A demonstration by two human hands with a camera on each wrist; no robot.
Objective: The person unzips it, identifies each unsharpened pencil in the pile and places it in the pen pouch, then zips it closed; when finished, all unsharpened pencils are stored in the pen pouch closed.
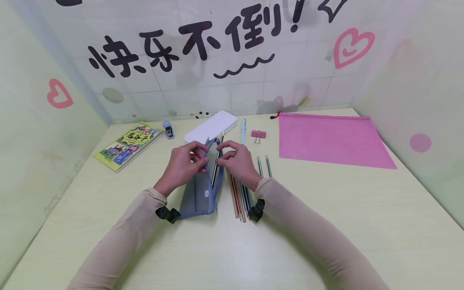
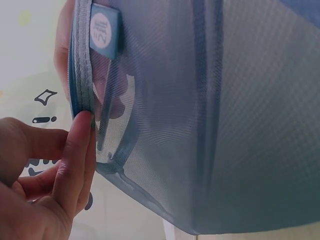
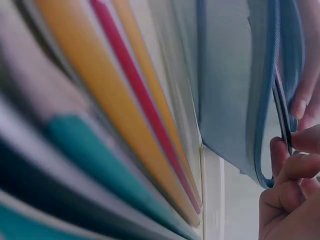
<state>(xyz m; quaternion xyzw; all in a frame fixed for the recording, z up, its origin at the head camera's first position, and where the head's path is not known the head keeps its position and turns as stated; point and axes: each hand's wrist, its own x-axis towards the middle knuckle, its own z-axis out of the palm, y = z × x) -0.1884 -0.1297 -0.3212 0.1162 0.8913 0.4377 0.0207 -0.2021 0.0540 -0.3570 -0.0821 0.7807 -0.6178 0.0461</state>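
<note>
A blue-grey mesh pencil pouch [image 1: 198, 193] lies lengthwise at the table's middle, its open end raised between both hands. My left hand [image 1: 197, 159] pinches the pouch's zipper edge [image 2: 82, 100]; the mesh [image 2: 215, 115] fills the left wrist view. My right hand [image 1: 226, 155] pinches a thin dark pen [image 1: 218, 161] that reaches down into the pouch's mouth. The right wrist view shows the fingertips [image 3: 292, 185] closed on that pen [image 3: 282, 112] beside the pouch [image 3: 230, 75]. A row of coloured pencils [image 1: 239, 197] lies under my right wrist, blurred and close [image 3: 125, 125].
Behind the hands lie a white pencil case [image 1: 210, 127], a light blue pen [image 1: 243, 131], a pink binder clip [image 1: 258, 135] and two thin pens [image 1: 264, 166]. A pink zip folder [image 1: 330, 139] is at the right, a picture book [image 1: 128, 145] and a small blue-capped item [image 1: 168, 129] at the left.
</note>
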